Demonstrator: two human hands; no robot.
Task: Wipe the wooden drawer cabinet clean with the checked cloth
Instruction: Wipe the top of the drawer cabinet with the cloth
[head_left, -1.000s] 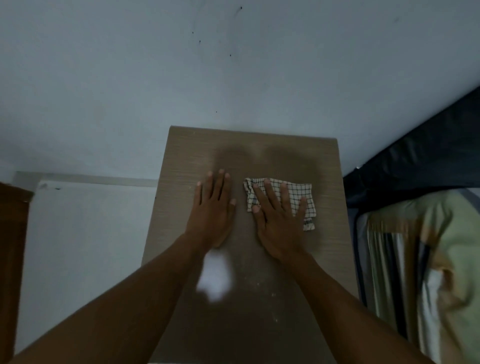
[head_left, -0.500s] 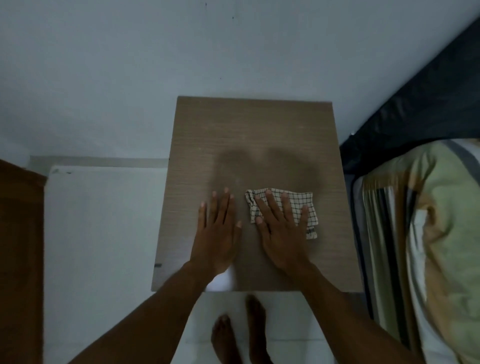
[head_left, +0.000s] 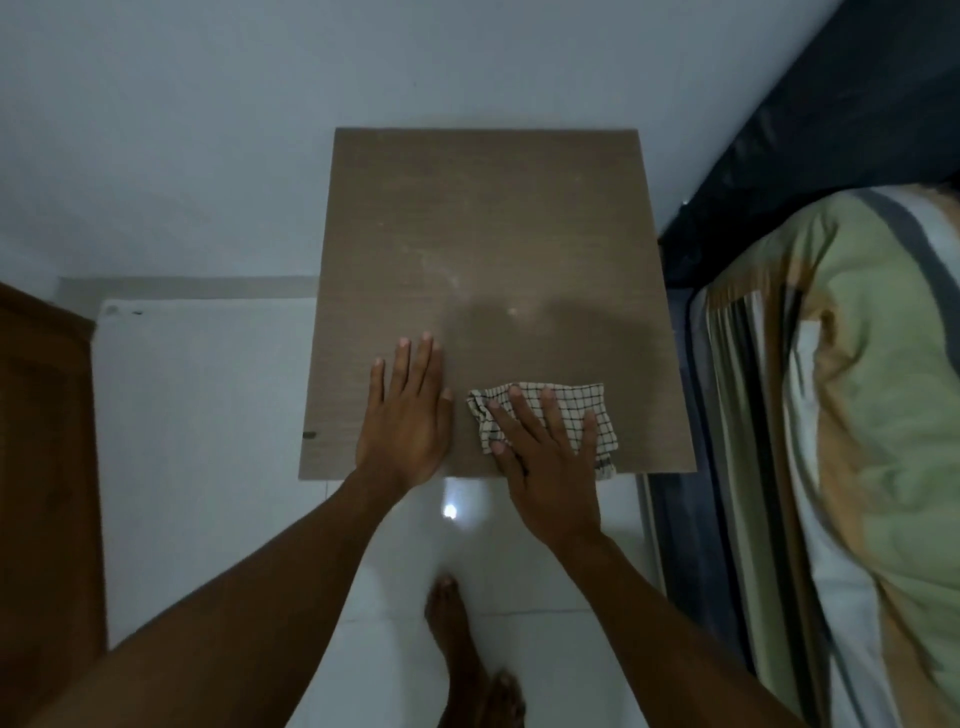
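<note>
I look straight down on the brown wooden top of the drawer cabinet (head_left: 483, 249); its drawers are hidden beneath it. A white cloth with dark checks (head_left: 582, 410) lies crumpled at the front right of the top, one corner hanging over the front edge. My right hand (head_left: 545, 457) lies flat on the cloth with fingers spread, the heel past the front edge. My left hand (head_left: 408, 415) rests flat on the bare wood just left of the cloth, not touching it. Faint dusty smears mark the middle of the top.
A pale wall stands behind the cabinet. A bed with a green and striped cover (head_left: 857, 415) and a dark frame (head_left: 675, 519) presses against the right side. A brown wooden door (head_left: 41, 467) is at the left. White floor tiles and my bare feet (head_left: 462, 654) lie below.
My right hand has dragged the cloth back toward the front edge of the top, and my left hand has slid back with it. The view has tipped down, showing more floor.
</note>
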